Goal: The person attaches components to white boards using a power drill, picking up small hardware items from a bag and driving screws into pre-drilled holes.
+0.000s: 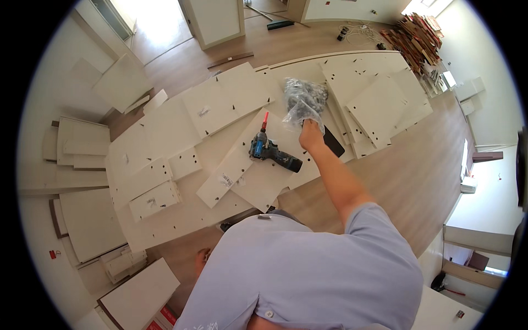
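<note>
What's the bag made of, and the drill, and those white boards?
Bag: probably thin, shiny plastic; it's see-through, wrinkled and catches the light.
Drill: its dark body looks like hard plastic, perhaps with rubbery grip, because it's smooth and moulded.
Boards: maybe pressed wood with a smooth white coating; they're flat and evenly coloured, but their insides don't show.

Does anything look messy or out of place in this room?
Mostly the brown strips heaped at the far right: they lie in a loose jumble. Some white panels also sit askew, overlapping at different angles, and a drill lies on its side on them. Nothing looks clearly spilled or broken.
</note>
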